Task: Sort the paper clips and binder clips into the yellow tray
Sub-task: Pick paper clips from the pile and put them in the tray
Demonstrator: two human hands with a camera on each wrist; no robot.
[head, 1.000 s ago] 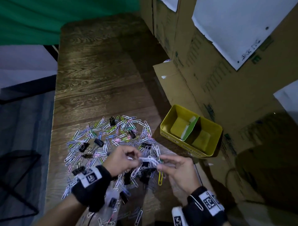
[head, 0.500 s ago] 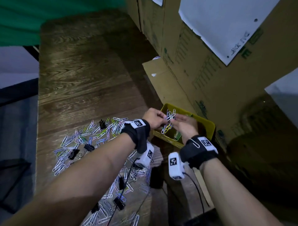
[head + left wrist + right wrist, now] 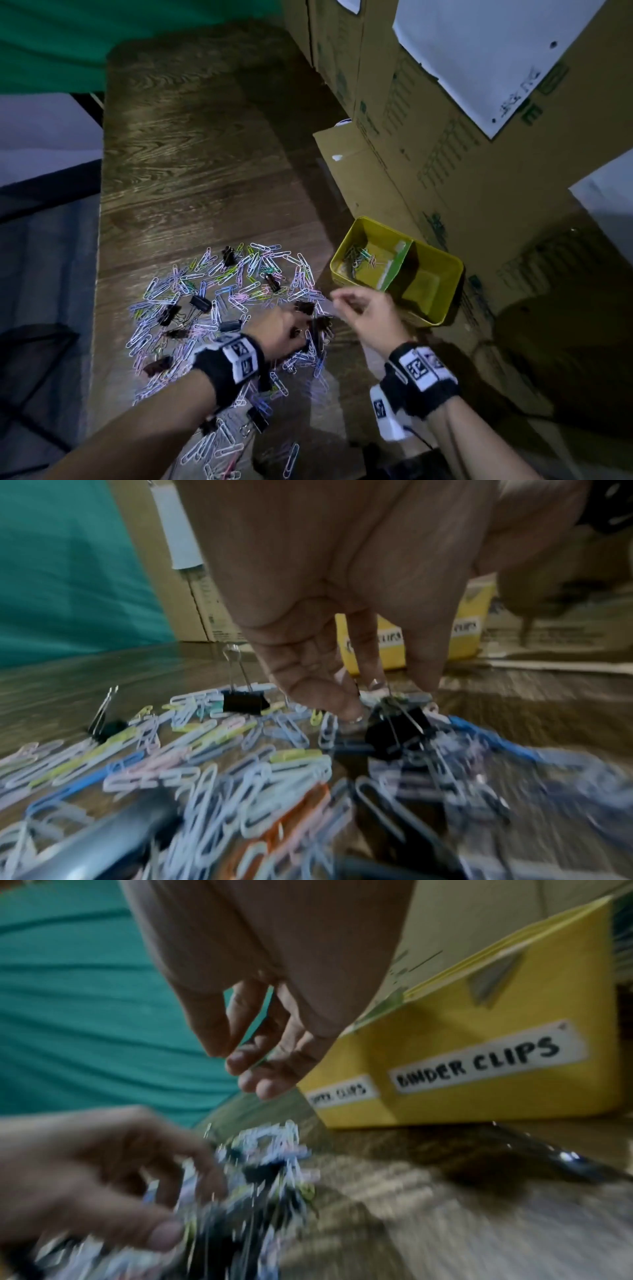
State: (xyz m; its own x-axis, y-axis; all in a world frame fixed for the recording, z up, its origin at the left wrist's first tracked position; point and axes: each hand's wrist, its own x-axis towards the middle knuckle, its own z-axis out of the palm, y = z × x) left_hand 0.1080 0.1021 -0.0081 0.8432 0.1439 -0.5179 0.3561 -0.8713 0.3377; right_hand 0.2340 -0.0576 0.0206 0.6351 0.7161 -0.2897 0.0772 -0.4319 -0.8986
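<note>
The job has only just begun. A small bunch of paper clips [image 3: 359,262] lies in the left part of the yellow tray [image 3: 442,305], and the right part looks bare, though it is dark in there. Labels on the tray's side say the right part is for binder clips; the other label is too blurry to read fully. Almost everything else is not sorted yet: a big pile [image 3: 219,301] of clips sits on the table [image 3: 191,154], just beside the tray. The left hand [image 3: 279,330] is down in the pile near its right edge, and its fingertips [image 3: 346,704] pinch at the wire handle of a black binder clip [image 3: 397,737]; I cannot tell for sure if it is gripped or only touched. The right hand [image 3: 371,313] floats above the table between the pile and the tray, fingers loosely bent, and it seems to hold nothing. The paper clips are thin bent wire loops in soft colors like white, blue, pink, yellow and green, and they look smooth and slippery. They lie tangled over each other, so I think they will come up in clumps. The binder clips are small black folded metal wedges with shiny wire handles. The tray is a shiny box with rounded corners and a green wall in the middle. The table is dark wood with wavy grain. Brown cardboard boxes [image 3: 445,171] stand behind the tray.
</note>
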